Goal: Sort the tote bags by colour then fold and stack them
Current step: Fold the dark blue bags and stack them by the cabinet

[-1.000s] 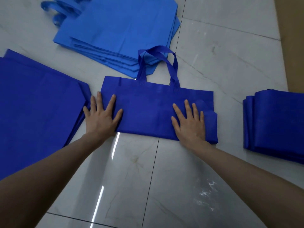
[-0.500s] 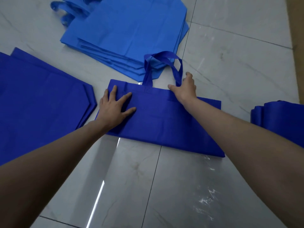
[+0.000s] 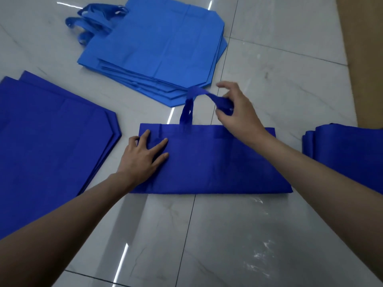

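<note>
I look down from the head camera at a pale, glossy tiled floor [image 3: 217,235], with two bare forearms reaching forward from the near edge.

The left hand [image 3: 143,160] lies flat with its fingers spread, pressing on the left end of a dark blue tote bag [image 3: 217,162]. This bag rests in the middle of the floor. It is folded into a long, low rectangle, with the fold toward me and the top hem away from me.

Just beyond that hem, the right hand [image 3: 238,114] pinches the bag's handle [image 3: 199,93] between thumb and curled fingers. The loop is lifted off the floor and bent over to the right.

On the left side of the floor lies a flat pile of dark blue bags [image 3: 51,131], unfolded, their corners fanned slightly. On the right side, apart from the centre bag, sits a stack of folded dark blue bags [image 3: 348,150], partly cut off by the frame.

Farther away, past the handle, a pile of light blue bags [image 3: 157,48] lies flat, with its handles [image 3: 95,21] bunched at the far left. A brown strip [image 3: 364,59] borders the floor's far right edge; I cannot tell what it is.
</note>
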The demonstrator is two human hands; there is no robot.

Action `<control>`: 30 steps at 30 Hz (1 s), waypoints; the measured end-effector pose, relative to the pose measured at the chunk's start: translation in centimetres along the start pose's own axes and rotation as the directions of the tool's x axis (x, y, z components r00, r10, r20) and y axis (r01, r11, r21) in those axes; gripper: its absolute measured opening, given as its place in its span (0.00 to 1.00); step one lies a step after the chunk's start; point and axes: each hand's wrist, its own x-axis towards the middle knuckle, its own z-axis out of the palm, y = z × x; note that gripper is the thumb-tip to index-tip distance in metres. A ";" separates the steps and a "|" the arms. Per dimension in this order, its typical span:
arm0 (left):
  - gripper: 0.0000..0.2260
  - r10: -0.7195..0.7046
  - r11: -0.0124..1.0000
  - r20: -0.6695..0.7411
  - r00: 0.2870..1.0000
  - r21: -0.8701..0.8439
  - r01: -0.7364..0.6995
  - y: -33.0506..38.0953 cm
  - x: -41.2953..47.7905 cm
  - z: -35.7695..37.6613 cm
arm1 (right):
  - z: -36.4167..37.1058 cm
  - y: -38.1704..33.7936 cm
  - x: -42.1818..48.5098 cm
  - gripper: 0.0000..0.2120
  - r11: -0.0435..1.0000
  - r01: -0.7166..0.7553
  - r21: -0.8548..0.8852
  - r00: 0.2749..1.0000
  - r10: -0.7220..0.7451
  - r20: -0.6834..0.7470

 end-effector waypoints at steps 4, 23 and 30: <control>0.25 -0.027 0.998 0.064 0.998 0.056 0.024 0.6 -1.5 -0.1 | 1.1 0.3 -5.9 0.19 0.776 0.410 -0.480 0.911 -0.379 0.165; 0.22 -0.084 0.996 0.159 0.984 -0.001 0.085 1.3 -6.4 -1.7 | 6.1 2.7 -16.7 0.34 0.551 0.391 -0.737 0.896 -0.046 0.441; 0.14 -0.071 0.997 -0.180 0.981 -0.039 0.065 -0.1 -5.4 -4.0 | 5.6 3.3 -15.9 0.42 0.674 0.350 -0.650 0.911 -0.083 0.405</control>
